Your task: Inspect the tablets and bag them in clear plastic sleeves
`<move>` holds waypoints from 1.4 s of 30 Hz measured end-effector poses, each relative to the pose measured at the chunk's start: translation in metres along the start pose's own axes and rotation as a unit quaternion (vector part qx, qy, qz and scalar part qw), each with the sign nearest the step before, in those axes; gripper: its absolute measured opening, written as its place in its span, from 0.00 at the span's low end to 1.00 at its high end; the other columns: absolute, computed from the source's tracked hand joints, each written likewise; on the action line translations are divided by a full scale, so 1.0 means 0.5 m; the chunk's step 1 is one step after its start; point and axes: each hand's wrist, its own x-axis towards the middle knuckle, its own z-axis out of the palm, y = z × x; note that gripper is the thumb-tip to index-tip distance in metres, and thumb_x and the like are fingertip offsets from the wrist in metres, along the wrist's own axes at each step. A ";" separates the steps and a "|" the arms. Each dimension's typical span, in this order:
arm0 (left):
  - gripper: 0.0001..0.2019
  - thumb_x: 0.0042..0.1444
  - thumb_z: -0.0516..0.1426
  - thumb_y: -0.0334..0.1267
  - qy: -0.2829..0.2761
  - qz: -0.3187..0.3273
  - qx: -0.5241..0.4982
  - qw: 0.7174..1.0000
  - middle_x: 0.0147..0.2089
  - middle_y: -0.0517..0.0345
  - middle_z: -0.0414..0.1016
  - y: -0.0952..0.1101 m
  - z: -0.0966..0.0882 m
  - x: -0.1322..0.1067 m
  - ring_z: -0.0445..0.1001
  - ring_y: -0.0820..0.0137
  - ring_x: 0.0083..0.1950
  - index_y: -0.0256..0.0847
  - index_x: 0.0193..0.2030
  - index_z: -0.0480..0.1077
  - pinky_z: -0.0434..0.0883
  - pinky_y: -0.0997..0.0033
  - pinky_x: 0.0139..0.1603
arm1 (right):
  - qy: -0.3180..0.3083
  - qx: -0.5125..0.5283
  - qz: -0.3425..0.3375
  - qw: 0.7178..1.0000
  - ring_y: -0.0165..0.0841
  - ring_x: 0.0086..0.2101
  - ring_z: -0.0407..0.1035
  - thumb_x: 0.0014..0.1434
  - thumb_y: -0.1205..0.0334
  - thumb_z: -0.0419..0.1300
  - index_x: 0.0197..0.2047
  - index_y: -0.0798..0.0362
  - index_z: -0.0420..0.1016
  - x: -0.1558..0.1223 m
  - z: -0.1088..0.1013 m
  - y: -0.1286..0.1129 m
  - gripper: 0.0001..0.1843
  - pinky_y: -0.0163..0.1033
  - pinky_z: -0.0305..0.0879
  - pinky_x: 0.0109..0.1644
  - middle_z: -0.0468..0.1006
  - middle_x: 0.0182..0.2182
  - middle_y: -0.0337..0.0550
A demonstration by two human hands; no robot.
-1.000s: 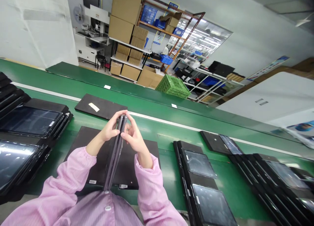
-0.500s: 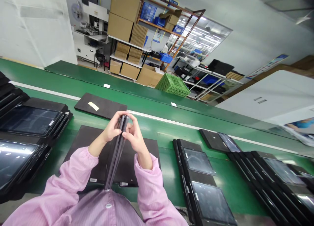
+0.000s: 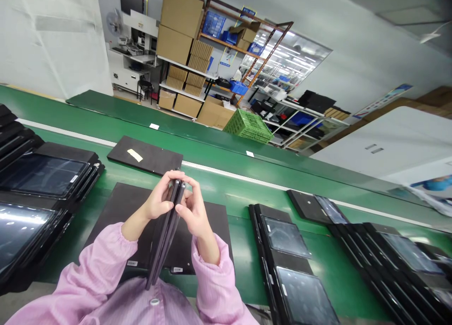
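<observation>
A pair of thin dark flat panels [image 3: 164, 247] stands on edge, pressed side by side, in front of my chest. Their near ends reach the pink smock. My left hand [image 3: 158, 196] grips the far end from the left, thumb on the face and fingers over the top. From the other side my right hand [image 3: 194, 206] clasps the same end, its thumb against the right panel. The fingertips meet over the top edge. Beneath lie flat black boards [image 3: 118, 212] with small white labels along the near edge. What the far sides of the panels look like is hidden.
Stacked black trays with glass screens [image 3: 42, 173] stand on the left. More screen units [image 3: 287, 235] lie on the right, with further stacks [image 3: 374, 254] beyond. A black slab [image 3: 158, 159] with a yellow note lies behind my hands on the green bench [image 3: 240, 249].
My hands and the panels have come down slightly in view. The panels' near ends have swung a little to the left. Both hands keep their grip.
</observation>
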 end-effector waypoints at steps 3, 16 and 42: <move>0.29 0.53 0.62 0.56 -0.007 0.016 0.020 1.000 0.58 0.46 0.67 -0.001 -0.002 -0.004 0.68 0.54 0.60 0.44 0.57 0.68 0.67 0.57 0.60 | 0.001 0.019 -0.001 1.000 0.29 0.24 0.53 0.60 0.53 0.63 0.63 0.45 0.57 -0.006 0.004 -0.002 0.31 0.35 0.54 0.31 0.55 0.23 0.30; 0.19 0.59 0.57 0.52 0.007 0.056 0.070 0.996 0.49 0.50 0.74 0.018 0.025 -0.017 0.69 0.55 0.60 0.42 0.50 0.70 0.51 0.48 0.71 | 0.026 0.030 -0.011 0.999 0.26 0.22 0.53 0.60 0.56 0.62 0.57 0.46 0.61 -0.041 0.016 -0.013 0.23 0.32 0.52 0.29 0.57 0.21 0.28; 0.30 0.59 0.58 0.52 0.214 -0.058 -0.103 0.970 0.72 0.54 0.61 0.039 -0.024 -0.088 0.54 0.57 0.75 0.51 0.67 0.62 0.52 0.53 0.74 | 0.238 0.033 0.146 0.960 0.35 0.31 0.70 0.49 0.26 0.59 0.32 0.55 0.72 -0.047 0.081 0.236 0.35 0.38 0.68 0.39 0.77 0.29 0.44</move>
